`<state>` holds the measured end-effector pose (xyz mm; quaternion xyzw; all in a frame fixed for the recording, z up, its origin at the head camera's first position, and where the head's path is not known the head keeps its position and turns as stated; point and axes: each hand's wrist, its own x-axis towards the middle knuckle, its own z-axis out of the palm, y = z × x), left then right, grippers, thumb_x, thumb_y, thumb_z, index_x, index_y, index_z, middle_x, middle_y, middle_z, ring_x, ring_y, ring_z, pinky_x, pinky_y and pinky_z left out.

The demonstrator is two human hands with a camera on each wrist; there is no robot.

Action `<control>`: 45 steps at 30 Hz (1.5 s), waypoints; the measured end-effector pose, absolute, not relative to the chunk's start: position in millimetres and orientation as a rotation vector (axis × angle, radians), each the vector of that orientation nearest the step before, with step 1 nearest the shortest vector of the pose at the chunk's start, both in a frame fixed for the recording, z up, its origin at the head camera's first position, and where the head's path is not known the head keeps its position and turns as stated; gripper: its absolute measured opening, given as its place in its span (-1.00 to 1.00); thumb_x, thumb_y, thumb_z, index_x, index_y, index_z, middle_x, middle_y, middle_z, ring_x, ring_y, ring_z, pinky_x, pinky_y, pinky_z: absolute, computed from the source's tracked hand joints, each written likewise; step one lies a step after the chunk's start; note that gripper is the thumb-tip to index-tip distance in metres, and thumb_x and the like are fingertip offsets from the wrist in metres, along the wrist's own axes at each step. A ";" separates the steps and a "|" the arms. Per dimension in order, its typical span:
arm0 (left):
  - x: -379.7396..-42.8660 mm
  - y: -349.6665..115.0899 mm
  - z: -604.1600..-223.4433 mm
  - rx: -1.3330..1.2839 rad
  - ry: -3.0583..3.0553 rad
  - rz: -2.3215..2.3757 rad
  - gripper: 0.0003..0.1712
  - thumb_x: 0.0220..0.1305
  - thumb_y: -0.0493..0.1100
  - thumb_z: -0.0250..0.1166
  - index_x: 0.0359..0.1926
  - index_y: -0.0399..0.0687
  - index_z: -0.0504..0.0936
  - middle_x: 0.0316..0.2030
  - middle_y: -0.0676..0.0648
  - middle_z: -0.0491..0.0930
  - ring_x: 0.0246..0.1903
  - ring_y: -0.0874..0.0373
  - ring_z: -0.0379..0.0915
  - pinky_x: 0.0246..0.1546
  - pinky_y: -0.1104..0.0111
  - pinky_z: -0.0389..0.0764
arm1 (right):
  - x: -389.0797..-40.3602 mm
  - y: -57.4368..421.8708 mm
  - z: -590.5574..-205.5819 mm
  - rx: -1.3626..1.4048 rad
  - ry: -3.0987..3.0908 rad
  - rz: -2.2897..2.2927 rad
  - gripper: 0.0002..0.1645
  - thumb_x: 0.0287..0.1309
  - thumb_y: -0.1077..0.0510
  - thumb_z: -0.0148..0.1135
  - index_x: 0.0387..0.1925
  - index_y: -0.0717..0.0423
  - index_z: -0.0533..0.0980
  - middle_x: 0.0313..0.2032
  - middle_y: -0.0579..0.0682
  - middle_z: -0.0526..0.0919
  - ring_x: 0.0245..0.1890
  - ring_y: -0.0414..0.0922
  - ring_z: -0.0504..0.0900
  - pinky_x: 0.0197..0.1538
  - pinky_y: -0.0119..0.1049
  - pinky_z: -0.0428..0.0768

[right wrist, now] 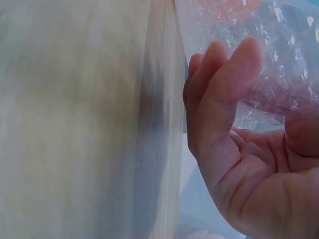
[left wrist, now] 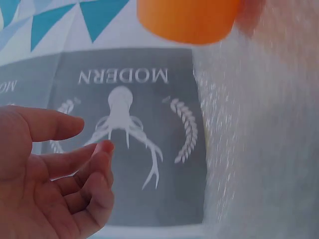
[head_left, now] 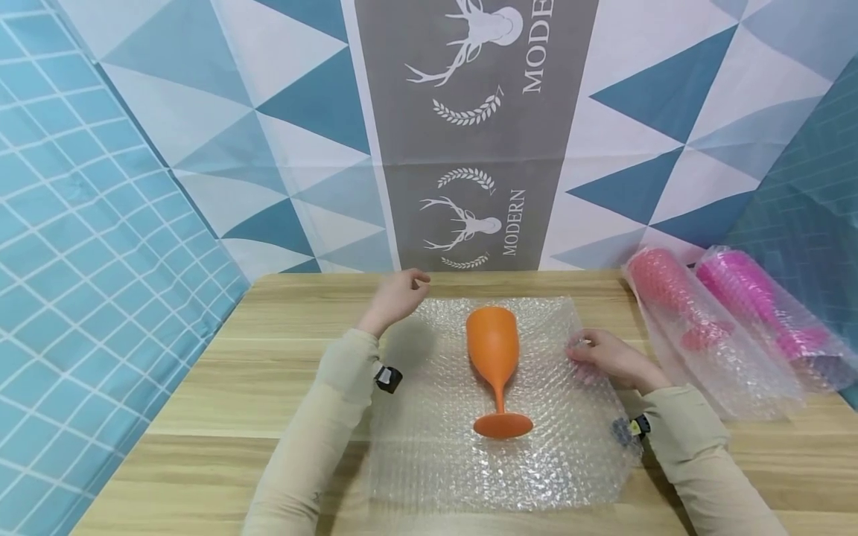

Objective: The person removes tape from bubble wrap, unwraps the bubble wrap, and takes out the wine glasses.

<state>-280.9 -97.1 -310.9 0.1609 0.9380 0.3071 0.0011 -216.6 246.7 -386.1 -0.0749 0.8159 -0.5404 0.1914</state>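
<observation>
An orange goblet point(head_left: 493, 344) lies on its side on a sheet of clear bubble wrap point(head_left: 429, 454), its bowl toward the wall and its foot toward me. My left hand point(head_left: 397, 299) hovers by the sheet's far left corner. In the left wrist view its fingers point(left wrist: 94, 191) curl loosely with nothing between them, and the goblet's rim point(left wrist: 192, 22) shows at the top. At the right edge my right hand point(head_left: 613, 359) holds the bubble wrap, which is raised there. The right wrist view shows bubble wrap point(right wrist: 279, 94) between its fingers and thumb.
Two bubble-wrapped bundles, one red point(head_left: 677, 298) and one pink point(head_left: 744, 286), lie to the right of my right hand. A patterned cloth point(head_left: 462, 149) hangs behind the wooden table point(head_left: 221, 387). Blue checked cloth point(head_left: 100, 246) covers the left side.
</observation>
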 end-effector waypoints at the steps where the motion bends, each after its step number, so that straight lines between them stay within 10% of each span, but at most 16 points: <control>1: -280.6 -94.1 -312.4 0.520 2.930 0.983 -0.59 0.26 -0.12 -0.01 0.06 -0.22 0.48 -0.17 -0.20 0.59 -0.32 0.04 0.53 -0.32 0.31 0.53 | -216.7 246.8 -386.6 -0.204 2.291 -1.518 -0.59 0.23 0.26 -0.06 -0.01 0.53 0.18 -0.57 -0.05 0.50 -0.62 -0.26 0.52 -0.54 -0.40 0.54; 9: -277.2 -76.3 -324.0 0.524 2.885 1.016 -0.57 0.25 -0.08 0.03 0.06 -0.21 0.48 -0.23 -0.16 0.63 -0.45 0.15 0.55 -0.44 0.42 0.52 | -215.7 246.7 -388.9 -0.197 2.296 -1.511 -0.67 0.22 0.25 -0.05 -0.11 0.48 0.25 -0.59 -0.06 0.47 -0.64 -0.27 0.49 -0.56 -0.41 0.51; 25: -262.8 -47.8 -348.7 0.539 2.752 0.860 -0.14 0.21 0.31 -0.05 0.28 -0.25 0.18 0.17 -0.24 0.37 0.13 -0.11 0.34 0.11 0.12 0.38 | -216.1 245.1 -387.4 -0.197 2.287 -1.516 -0.67 0.21 0.25 -0.04 -0.12 0.48 0.25 -0.60 -0.07 0.46 -0.65 -0.27 0.47 -0.57 -0.43 0.50; 45: -257.1 -32.5 -368.0 0.471 2.750 0.865 0.09 0.05 0.54 -0.14 0.34 -0.20 0.03 0.18 -0.22 0.37 0.13 -0.07 0.35 0.12 0.16 0.37 | -216.0 246.6 -389.2 -0.213 2.272 -1.534 -0.69 0.21 0.30 -0.07 -0.12 0.53 0.23 -0.59 -0.05 0.46 -0.66 -0.28 0.48 -0.57 -0.43 0.51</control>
